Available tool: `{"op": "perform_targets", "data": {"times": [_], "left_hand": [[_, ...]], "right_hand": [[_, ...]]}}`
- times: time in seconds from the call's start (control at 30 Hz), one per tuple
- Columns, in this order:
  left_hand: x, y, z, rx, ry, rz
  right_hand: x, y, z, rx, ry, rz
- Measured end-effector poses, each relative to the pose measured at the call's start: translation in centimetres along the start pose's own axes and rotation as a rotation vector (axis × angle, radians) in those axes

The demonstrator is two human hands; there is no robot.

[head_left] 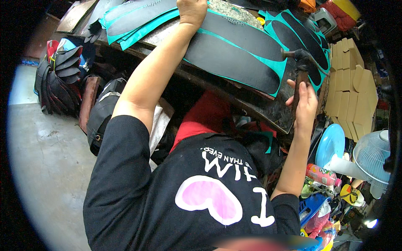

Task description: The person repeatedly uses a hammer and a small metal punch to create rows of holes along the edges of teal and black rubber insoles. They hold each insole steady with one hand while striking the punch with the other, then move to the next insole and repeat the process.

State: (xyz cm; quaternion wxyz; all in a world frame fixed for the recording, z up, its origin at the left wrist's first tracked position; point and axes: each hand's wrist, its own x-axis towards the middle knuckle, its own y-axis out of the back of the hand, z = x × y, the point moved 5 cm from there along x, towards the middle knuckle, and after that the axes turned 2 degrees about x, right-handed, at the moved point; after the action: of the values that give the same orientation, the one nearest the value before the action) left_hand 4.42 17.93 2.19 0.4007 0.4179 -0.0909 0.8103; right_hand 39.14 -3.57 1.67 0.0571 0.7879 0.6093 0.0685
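Note:
My right hand [306,102] holds a hammer [300,79] by its dark wooden handle, at the right end of the workbench. The hammer's head is up, beside a teal sheet [268,67] that carries long black insole-shaped pieces [234,62]. At the top edge of the view, my left hand [192,11] is over the left end of this sheet. Its fingers are cut off by the picture's edge, so what they grip, if anything, is hidden. More teal sheets with black insole shapes lie stacked to the left [138,19] and to the right [299,35].
The dark workbench [276,113] has a speckled stone slab [236,11] on it. Cardboard boxes [351,92], a white fan [372,154] and a blue round lid [331,144] crowd the right. At left, a bundle of black insole pieces [58,79] stands on the grey floor [50,167].

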Motion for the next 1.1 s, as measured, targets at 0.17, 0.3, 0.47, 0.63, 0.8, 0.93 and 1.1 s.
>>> {"op": "perform_targets", "data": {"times": [0.17, 0.3, 0.47, 0.63, 0.8, 0.93, 1.1], "left_hand": [[3.0, 1.6, 0.8, -0.003, 0.067, -0.055], [-0.7, 3.8, 3.3, -0.571, 0.367, -0.4], [-8.3, 4.5, 5.5, -0.502, 0.483, -0.572], [-8.6, 4.4, 4.8, -0.386, 0.456, -0.406], [-8.5, 4.6, 5.3, -0.276, 0.399, -0.418], [-8.0, 5.1, 7.3, -0.034, 0.058, -0.446], [-8.9, 4.3, 9.9, 0.139, -0.308, -0.449]], "right_hand": [[-3.2, -1.9, -0.8, -0.12, 0.108, -0.071], [-4.5, -4.1, -1.2, -0.097, 0.07, -0.133], [-3.5, -6.1, -1.6, -0.076, 0.081, -0.199], [-1.4, -4.3, -2.1, -0.183, 0.149, -0.094], [-0.6, -4.4, -4.9, -0.192, 0.23, -0.081], [-1.7, -3.9, -10.8, -0.047, 0.547, -0.007], [-2.0, -6.2, -11.0, -0.278, 0.718, 0.043]]}}
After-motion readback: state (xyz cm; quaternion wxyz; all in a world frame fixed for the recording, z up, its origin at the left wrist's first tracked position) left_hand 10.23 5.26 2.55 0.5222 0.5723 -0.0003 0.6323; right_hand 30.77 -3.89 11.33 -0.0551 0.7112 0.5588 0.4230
